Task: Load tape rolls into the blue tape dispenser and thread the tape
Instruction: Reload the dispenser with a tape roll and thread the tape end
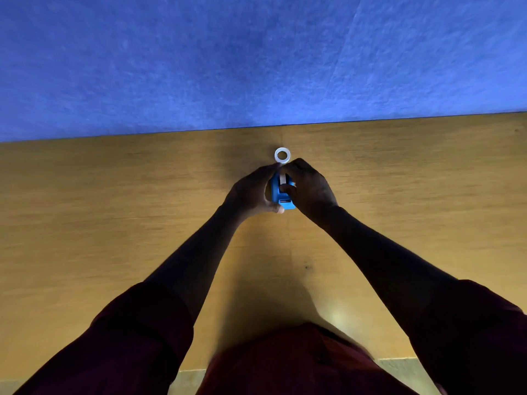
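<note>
The left hand (251, 192) grips the blue dispenser (281, 195) from the left; the right hand (309, 186) pinches its white tape (283, 179). A spare roll (282, 155) lies just beyond on the surface (114, 209). The dispenser looks light and rigid, best held by its sides; the tape is likely thin and sticky.

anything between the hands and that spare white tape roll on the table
Nothing visible does. The spare tape roll lies flat on the wooden table just beyond the fingertips, with only bare wood between. But both the left hand and right hand are busy gripping the blue dispenser.
</note>
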Available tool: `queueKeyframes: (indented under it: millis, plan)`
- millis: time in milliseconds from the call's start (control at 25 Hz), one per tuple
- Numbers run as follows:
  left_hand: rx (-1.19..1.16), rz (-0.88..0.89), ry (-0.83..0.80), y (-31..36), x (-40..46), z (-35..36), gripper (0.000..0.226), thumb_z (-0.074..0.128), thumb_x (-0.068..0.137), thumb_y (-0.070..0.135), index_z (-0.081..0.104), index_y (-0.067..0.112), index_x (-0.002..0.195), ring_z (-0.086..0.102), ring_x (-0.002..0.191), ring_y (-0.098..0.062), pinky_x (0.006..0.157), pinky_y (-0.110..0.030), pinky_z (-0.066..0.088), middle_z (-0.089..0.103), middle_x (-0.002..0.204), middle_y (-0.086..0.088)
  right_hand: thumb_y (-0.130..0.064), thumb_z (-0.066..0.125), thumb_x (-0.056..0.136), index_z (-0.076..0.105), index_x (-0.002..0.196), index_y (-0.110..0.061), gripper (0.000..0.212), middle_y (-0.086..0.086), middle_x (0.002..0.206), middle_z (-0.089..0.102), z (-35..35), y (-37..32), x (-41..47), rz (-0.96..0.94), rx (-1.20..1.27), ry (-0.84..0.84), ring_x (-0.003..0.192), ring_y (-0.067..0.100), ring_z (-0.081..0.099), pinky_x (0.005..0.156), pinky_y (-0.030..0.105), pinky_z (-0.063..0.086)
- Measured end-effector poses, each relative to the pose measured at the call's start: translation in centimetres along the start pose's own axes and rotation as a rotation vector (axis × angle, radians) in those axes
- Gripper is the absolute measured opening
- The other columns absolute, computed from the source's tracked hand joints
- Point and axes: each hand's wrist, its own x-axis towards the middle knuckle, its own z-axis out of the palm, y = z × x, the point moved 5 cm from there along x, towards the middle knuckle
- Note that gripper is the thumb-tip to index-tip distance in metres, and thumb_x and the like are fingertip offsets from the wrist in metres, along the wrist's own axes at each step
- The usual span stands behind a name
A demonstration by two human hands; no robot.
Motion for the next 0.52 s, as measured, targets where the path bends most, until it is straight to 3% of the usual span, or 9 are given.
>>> queueKeyframes:
  millis: [360,520]
  plan:
    - [-0.049,0.001,0.032,0.0,0.6,-0.2,0.084,0.085,0.071,0.050,0.043,0.030,0.141,0.056,0.122,-0.011,0.093,-0.031,0.054,0.058,0.137,0.007,-0.011,0.068,0.091,0.067,0.117,-0.011,0.026,0.008,0.108,0.068,-1.2,-0.6,1.4,-0.053,-0.038,-0.032,0.092,0.022,0.067,0.075,0.034,0.057]
    - [-0.072,-0.044,0.040,-0.5,1.0,0.0,0.076,0.083,0.073,0.052,0.048,0.032,0.137,0.058,0.120,-0.010,0.091,-0.029,0.053,0.060,0.137,0.008,-0.011,0.068,0.091,0.070,0.107,-0.011,0.016,0.008,0.102,0.070,-1.3,-0.6,1.7,-0.077,-0.096,-0.036,0.088,0.019,0.068,0.066,0.021,0.046]
